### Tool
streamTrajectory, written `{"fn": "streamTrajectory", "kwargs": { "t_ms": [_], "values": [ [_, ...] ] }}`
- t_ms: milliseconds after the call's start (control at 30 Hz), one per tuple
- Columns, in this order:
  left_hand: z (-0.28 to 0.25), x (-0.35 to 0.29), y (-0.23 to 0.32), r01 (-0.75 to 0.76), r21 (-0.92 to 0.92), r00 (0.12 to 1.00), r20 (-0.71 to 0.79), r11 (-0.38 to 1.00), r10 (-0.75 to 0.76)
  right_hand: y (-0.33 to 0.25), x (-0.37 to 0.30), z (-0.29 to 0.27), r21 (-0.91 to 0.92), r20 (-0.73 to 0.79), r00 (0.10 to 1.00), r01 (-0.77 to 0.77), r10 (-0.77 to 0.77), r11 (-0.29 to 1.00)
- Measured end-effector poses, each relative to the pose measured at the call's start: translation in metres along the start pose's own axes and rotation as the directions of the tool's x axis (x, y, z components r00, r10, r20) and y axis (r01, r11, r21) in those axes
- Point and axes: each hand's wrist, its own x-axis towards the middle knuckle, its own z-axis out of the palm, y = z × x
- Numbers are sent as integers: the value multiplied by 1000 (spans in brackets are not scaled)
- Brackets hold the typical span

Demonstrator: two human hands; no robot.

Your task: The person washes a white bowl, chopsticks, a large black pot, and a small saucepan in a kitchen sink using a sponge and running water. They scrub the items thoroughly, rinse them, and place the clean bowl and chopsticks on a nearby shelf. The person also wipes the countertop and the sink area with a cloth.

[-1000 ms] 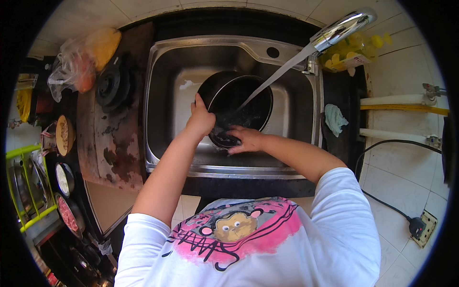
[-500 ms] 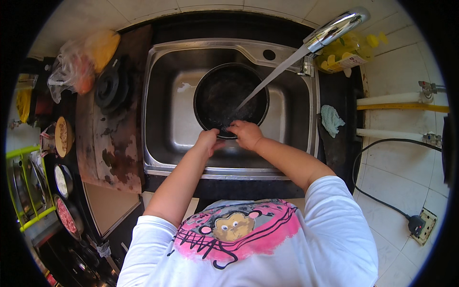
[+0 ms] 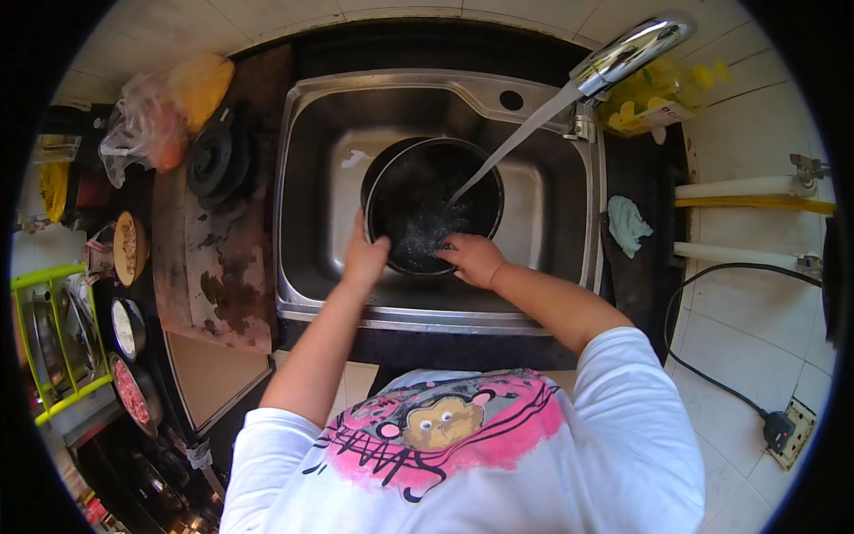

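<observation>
A round black pot (image 3: 398,182) sits tilted toward me in the metal sink (image 3: 525,191), its outer wall showing at the far left. Water from the tap (image 3: 636,53) runs into it and froths near its close side. My left hand (image 3: 364,256) grips the pot's near left edge, thumb over the rim and fingers along the outside. At the near right, my right hand (image 3: 474,261) reaches over the rim, its bent fingers drawn together in the splashing water. Whatever those fingertips may hold is hidden.
Left of the sink lie a stained wooden board (image 3: 213,276), black lids (image 3: 218,160) and a plastic bag (image 3: 142,125). Bowls of food, one with minced meat (image 3: 133,392), stand farther left. A light-blue cloth (image 3: 628,225) and a yellow bottle (image 3: 654,102) are on the right.
My left hand has moved from the near rim to the pot's left side. The pot has tipped toward me. My right hand has shifted slightly right and nearer, with its fingers inside the rim.
</observation>
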Motion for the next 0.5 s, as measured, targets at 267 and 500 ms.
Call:
{"fn": "streamTrajectory", "kwargs": {
  "t_ms": [267,500],
  "values": [
    [29,-20,20,279,-277,944,254,920,-209,94,36,-18,-505,440,895,179,74,844],
    [36,-23,25,311,-403,943,242,861,-228,101,91,-34,-616,79,986,-69,149,785]
  ]
}}
